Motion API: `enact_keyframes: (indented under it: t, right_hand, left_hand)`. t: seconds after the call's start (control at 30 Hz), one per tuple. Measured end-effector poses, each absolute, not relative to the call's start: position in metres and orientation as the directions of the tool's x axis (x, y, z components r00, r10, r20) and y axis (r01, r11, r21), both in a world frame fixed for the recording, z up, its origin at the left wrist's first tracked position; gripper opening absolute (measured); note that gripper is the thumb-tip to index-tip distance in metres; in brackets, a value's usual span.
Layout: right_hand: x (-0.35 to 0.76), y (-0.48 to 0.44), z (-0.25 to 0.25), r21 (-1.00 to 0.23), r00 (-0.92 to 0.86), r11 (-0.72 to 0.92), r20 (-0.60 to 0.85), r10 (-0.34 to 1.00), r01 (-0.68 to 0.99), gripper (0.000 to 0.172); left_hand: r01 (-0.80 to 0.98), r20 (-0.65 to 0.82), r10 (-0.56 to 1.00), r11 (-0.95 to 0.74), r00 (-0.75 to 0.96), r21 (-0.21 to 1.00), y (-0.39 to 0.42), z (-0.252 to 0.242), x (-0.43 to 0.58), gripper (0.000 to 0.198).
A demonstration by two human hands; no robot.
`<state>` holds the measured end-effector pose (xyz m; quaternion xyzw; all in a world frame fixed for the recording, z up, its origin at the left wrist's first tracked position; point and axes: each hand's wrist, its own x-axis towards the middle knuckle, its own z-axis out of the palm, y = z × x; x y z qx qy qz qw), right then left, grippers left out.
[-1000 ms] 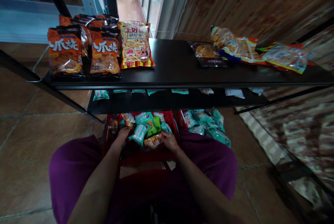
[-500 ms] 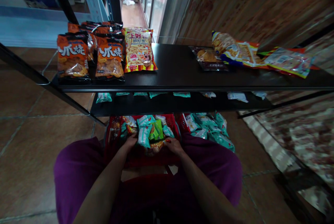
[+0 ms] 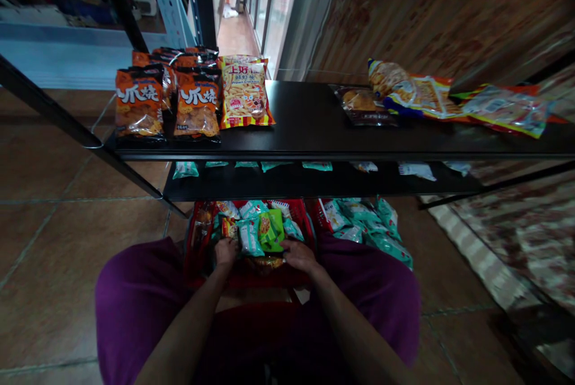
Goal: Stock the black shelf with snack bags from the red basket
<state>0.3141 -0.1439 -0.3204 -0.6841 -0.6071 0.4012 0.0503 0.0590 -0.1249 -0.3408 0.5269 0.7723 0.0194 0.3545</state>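
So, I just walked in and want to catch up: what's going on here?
A person has the left hand and right hand at a red basket of snack packets. The left is beside a red-and-yellow packet, the right at the lower corner of a green packet; whether either grips anything is hard to tell. Above, orange bags stand on a black shelf.

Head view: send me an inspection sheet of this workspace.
Surface: black upper shelf, orange bags standing at left, other bags lying at right.
Things: red basket between the knees, holding teal packets and a green packet.
Clutter: teal pile to the basket's right.
Hands: left hand among the packets; right hand by the green packet; grips unclear.
Cables: nothing seen for certain.
Surroundings: tiled floor; patterned curtain or wall.
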Motion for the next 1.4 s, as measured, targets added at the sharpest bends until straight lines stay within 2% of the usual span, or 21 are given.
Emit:
enact_keyframes:
  t: [0.07,0.13,0.23,0.3,0.43,0.57,0.67,0.77,0.87,1.0,1.1,1.17,1.27,1.33,1.4]
  right_hand:
    - [0.308,-0.137,-0.314,-0.513,0.048,-0.317,-0.469,0.882,0.798,0.028]
    - [0.3,-0.131,-0.308,-0.602,0.1,-0.36,-0.421,0.902,0.712,0.026]
    - [0.288,-0.127,-0.302,-0.818,0.065,-0.379,-0.391,0.918,0.433,0.029]
    - [0.279,-0.128,-0.299,-0.873,-0.01,-0.436,-0.449,0.893,0.22,0.039]
    - [0.261,-0.138,-0.296,-0.786,-0.165,-0.618,-0.605,0.779,-0.032,0.054]
    - [0.247,-0.146,-0.296,-0.655,-0.245,-0.73,-0.688,0.683,-0.194,0.063]
    - [0.244,-0.148,-0.297,-0.686,-0.233,-0.712,-0.675,0.7,-0.151,0.062]
    - [0.245,-0.148,-0.296,-0.718,-0.175,-0.691,-0.671,0.72,-0.087,0.058]
    - [0.245,-0.147,-0.292,-0.681,-0.22,-0.699,-0.663,0.715,-0.218,0.055]
    - [0.243,-0.148,-0.284,-0.56,-0.365,-0.718,-0.621,0.694,-0.413,0.051]
    - [0.243,-0.15,-0.277,-0.527,-0.391,-0.723,-0.612,0.687,-0.447,0.051]
    - [0.246,-0.149,-0.273,-0.523,-0.365,-0.718,-0.625,0.69,-0.459,0.055]
    - [0.249,-0.147,-0.268,-0.532,-0.34,-0.709,-0.632,0.696,-0.464,0.06]
    - [0.249,-0.147,-0.265,-0.563,-0.349,-0.7,-0.611,0.711,-0.44,0.064]
    - [0.248,-0.148,-0.262,-0.593,-0.378,-0.693,-0.581,0.72,-0.41,0.069]
  left_hand:
    - [0.789,-0.492,0.845,0.444,-0.21,0.426,-0.127,-0.331,0.06,0.029]
    - [0.779,-0.441,0.872,0.424,-0.213,0.463,-0.129,-0.321,0.063,0.029]
    - [0.759,-0.345,0.914,0.376,-0.211,0.531,-0.131,-0.303,0.067,0.032]
    - [0.727,-0.264,0.938,0.341,-0.224,0.596,-0.13,-0.29,0.066,0.033]
    - [0.519,-0.113,0.936,0.282,-0.332,0.807,-0.13,-0.27,0.058,0.025]
    - [0.231,-0.225,0.884,0.34,-0.411,0.912,-0.137,-0.263,0.053,0.02]
    - [0.037,-0.355,0.838,0.406,-0.413,0.913,-0.142,-0.259,0.052,0.022]
    - [-0.06,-0.389,0.812,0.405,-0.436,0.912,-0.143,-0.25,0.053,0.025]
    - [-0.139,-0.42,0.817,0.399,-0.394,0.906,-0.143,-0.24,0.053,0.028]
    - [-0.314,-0.556,0.797,0.479,-0.236,0.82,-0.15,-0.245,0.057,0.033]
    - [-0.305,-0.534,0.835,0.478,-0.135,0.824,-0.157,-0.256,0.06,0.03]
    - [-0.277,-0.496,0.858,0.448,-0.135,0.85,-0.158,-0.258,0.061,0.032]
    - [-0.273,-0.513,0.84,0.459,-0.177,0.846,-0.153,-0.25,0.062,0.047]
    - [-0.297,-0.551,0.829,0.505,-0.094,0.81,-0.149,-0.244,0.063,0.057]
    - [-0.328,-0.551,0.834,0.529,0.028,0.783,-0.146,-0.242,0.065,0.057]
